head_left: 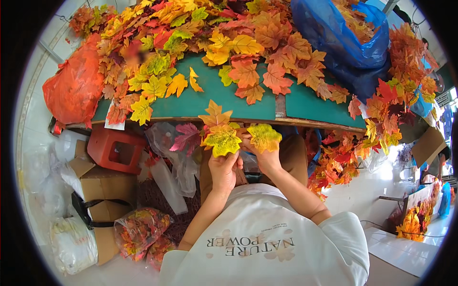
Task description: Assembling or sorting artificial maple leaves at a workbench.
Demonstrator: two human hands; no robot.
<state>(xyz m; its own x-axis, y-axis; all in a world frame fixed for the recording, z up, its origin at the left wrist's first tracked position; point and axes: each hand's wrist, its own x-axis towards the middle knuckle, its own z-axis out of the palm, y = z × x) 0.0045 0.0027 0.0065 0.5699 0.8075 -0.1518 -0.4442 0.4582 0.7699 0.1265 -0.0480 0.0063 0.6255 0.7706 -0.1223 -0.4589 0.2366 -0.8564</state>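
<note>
Beyond the left hand (224,168) and the right hand (267,157) stretches a green-topped worktable (214,97), its front edge bowing across the view. Over its far side spreads a thick heap of artificial maple leaves (269,31), red, orange and yellow. Nearer than the hands is the person's white T-shirt (272,257). Far to the right of the right hand, on the tabletop, stands an open blue plastic bag (329,40) with orange leaves inside; far to the left of the left hand, at the table's end, bulges an orange-red plastic bag (74,90). Down to the left of the left hand stands an opened cardboard box (102,186), with a red plastic stool (112,150) just beyond it and a clear bag of leaves (140,233) on the nearer side.

The smallest things are at the fingers. The left hand pinches a yellow-green maple leaf (223,141) by its lower edge, between thumb and fingers; an orange-yellow leaf (215,114) shows just past it, and a magenta leaf (186,138) to its left. The right hand is curled around a yellow leaf (265,137), though that leaf partly covers the fingers, so their exact grip is hard to make out.
</note>
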